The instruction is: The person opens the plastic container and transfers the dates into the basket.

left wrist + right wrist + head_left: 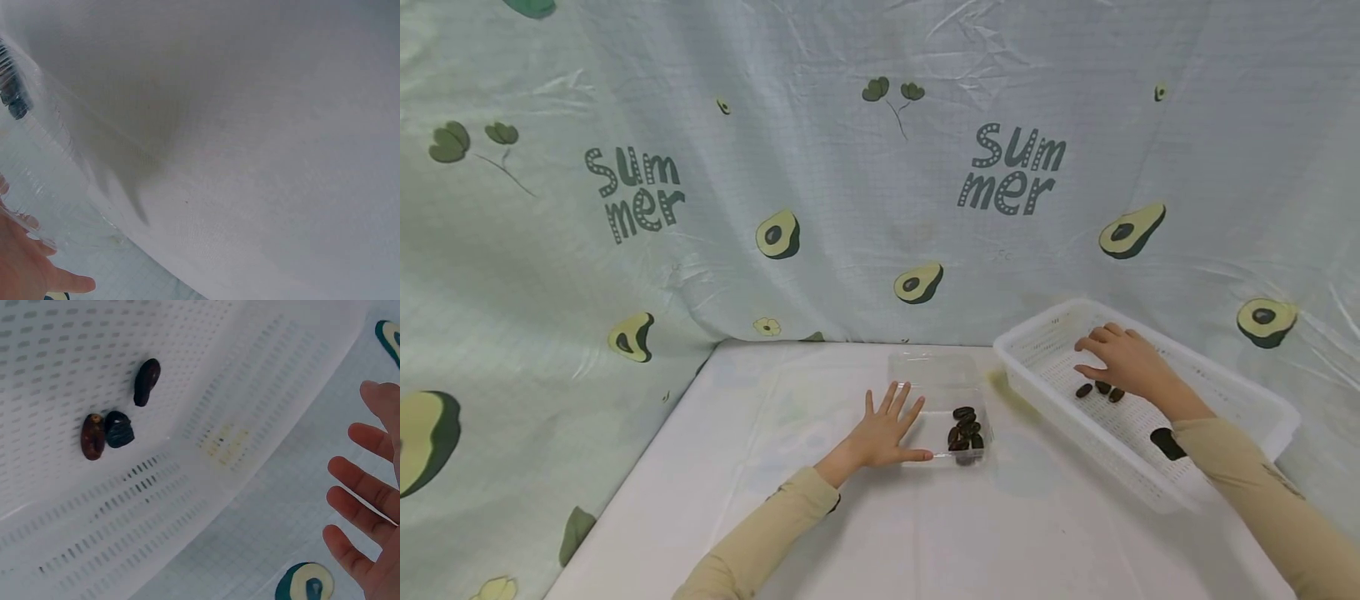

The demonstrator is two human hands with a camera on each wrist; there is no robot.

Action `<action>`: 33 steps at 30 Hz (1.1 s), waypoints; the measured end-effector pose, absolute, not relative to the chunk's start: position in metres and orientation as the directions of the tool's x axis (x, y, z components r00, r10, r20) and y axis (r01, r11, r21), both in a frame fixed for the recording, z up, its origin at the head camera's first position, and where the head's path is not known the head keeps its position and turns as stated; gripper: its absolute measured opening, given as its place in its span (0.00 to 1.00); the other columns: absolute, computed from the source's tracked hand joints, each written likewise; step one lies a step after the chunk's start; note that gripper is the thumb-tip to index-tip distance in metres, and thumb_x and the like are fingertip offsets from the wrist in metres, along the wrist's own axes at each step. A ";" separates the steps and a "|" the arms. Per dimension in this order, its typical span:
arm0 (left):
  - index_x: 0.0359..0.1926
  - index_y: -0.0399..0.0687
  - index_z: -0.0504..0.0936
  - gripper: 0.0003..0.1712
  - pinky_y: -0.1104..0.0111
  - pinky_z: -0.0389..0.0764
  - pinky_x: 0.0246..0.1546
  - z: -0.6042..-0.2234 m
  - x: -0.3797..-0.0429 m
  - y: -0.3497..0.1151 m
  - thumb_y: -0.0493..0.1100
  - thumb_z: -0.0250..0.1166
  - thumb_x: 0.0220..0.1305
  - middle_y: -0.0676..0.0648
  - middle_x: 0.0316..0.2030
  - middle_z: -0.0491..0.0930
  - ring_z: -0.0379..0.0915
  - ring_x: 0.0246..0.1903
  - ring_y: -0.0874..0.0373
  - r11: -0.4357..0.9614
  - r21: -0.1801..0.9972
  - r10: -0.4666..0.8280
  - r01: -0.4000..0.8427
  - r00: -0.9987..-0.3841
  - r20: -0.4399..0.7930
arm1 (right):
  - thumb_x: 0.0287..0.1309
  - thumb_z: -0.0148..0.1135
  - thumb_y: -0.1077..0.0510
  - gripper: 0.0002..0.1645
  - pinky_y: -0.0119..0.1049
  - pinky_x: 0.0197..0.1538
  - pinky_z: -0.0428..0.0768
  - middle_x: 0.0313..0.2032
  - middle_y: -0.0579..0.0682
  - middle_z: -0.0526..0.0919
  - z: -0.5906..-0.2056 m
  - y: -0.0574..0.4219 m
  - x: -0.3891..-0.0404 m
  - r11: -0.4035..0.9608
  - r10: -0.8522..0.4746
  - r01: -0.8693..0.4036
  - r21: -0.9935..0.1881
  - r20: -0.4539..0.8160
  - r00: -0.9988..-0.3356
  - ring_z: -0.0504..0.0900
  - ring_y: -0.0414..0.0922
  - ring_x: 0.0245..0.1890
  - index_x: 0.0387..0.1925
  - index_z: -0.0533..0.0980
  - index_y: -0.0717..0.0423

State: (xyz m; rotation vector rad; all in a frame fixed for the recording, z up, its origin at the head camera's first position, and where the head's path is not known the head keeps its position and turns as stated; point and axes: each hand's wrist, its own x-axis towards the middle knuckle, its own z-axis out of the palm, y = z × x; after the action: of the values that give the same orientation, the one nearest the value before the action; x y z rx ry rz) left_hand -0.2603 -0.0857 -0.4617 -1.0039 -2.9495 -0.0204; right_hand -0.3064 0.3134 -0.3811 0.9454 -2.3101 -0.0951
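Note:
My left hand [876,437] has its fingers spread straight over the left side of a clear plastic box [931,433], the thumb near its front edge. Several dark brown dates [966,429] lie in the right part of that box, and its clear lid [932,367] is folded back behind it. At the right, my right hand [1123,362] hovers over a white perforated basket [1090,433], fingers slightly bent and nothing visible in them. Below it, 3 dates lie on the basket floor; the right wrist view shows a wrinkled brown date [94,437] beside a darker one [119,429].
A white cloth [820,375] covers the table. Behind it hangs a pale curtain [850,167] printed with avocados and lettering, close to the basket's far side. The basket stands at an angle, right of the clear box.

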 end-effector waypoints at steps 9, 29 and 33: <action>0.70 0.49 0.44 0.53 0.35 0.44 0.57 -0.462 -0.261 -0.084 0.75 0.45 0.54 0.37 0.70 0.37 0.33 0.69 0.39 0.807 -0.001 0.591 0.591 -0.807 0.001 | 0.35 0.73 0.53 0.19 0.44 0.31 0.72 0.31 0.49 0.78 -0.369 0.279 -0.288 0.708 -0.680 -0.660 0.252 0.495 -0.541 0.74 0.48 0.34 0.33 0.78 0.54; 0.70 0.48 0.44 0.53 0.34 0.46 0.56 -0.462 -0.261 -0.085 0.75 0.46 0.54 0.36 0.69 0.40 0.34 0.69 0.38 0.798 -0.011 0.603 0.603 -0.797 0.014 | 0.37 0.72 0.48 0.21 0.41 0.34 0.73 0.32 0.48 0.77 -0.382 0.213 -0.267 0.585 -0.780 -0.745 0.320 0.472 -0.410 0.74 0.45 0.34 0.36 0.76 0.49; 0.70 0.49 0.44 0.53 0.34 0.46 0.56 -0.462 -0.261 -0.085 0.74 0.46 0.54 0.35 0.69 0.40 0.34 0.68 0.38 0.799 -0.009 0.601 0.601 -0.799 0.022 | 0.37 0.72 0.47 0.22 0.38 0.33 0.72 0.33 0.47 0.76 -0.391 0.202 -0.267 0.542 -0.808 -0.769 0.338 0.460 -0.367 0.73 0.44 0.34 0.36 0.76 0.49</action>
State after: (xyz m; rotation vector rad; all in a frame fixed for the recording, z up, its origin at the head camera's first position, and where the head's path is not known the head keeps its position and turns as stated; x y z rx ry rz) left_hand -0.2607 -0.0851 -0.4623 -0.9882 -2.9576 0.0020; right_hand -0.2674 0.2016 -0.3911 1.2688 -2.1961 -0.0875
